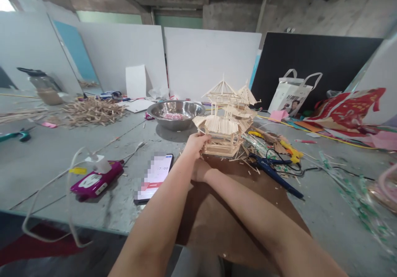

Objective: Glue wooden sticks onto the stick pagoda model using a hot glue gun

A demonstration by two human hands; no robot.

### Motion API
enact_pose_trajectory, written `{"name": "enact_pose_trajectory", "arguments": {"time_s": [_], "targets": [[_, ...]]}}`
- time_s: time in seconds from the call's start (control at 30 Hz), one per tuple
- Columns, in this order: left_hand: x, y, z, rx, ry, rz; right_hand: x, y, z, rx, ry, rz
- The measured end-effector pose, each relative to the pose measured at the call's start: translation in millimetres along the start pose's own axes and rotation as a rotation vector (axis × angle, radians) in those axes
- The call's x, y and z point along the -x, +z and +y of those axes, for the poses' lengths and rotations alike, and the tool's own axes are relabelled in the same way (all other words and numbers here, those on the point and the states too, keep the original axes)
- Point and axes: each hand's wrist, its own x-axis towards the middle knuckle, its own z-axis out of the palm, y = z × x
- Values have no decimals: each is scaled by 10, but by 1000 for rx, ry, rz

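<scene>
Gripping the model (pixel 228 122) at its near-left corner with the left hand (pixel 195 143), fingers curled round the sticks. Resting the right hand (pixel 201 170) just in front of the model, half hidden by the left wrist; cannot tell whether open or closed. Holding the model upright at the far end of a board (pixel 223 219). Behind-left of the model, a bowl (pixel 175 113); front-left, a phone (pixel 154 177) lying face up; just right, pliers (pixel 274 173) among scraps; far left, a stick pile (pixel 93 111).
</scene>
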Motion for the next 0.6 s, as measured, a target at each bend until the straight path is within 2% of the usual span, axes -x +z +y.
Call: {"name": "enact_pose_trajectory", "arguments": {"time_s": [0.1,0.27,0.47,0.6], "targets": [[-21,37,-9,7,15,-4,-117,-1,64,6,42,8],[-62,82,18,27,31,-1,-234,31,207,4,205,17],[-19,54,-12,38,26,11,-60,-20,605,1,314,133],[-25,60,-31,42,47,5,-35,-37,620,23,305,207]]}}
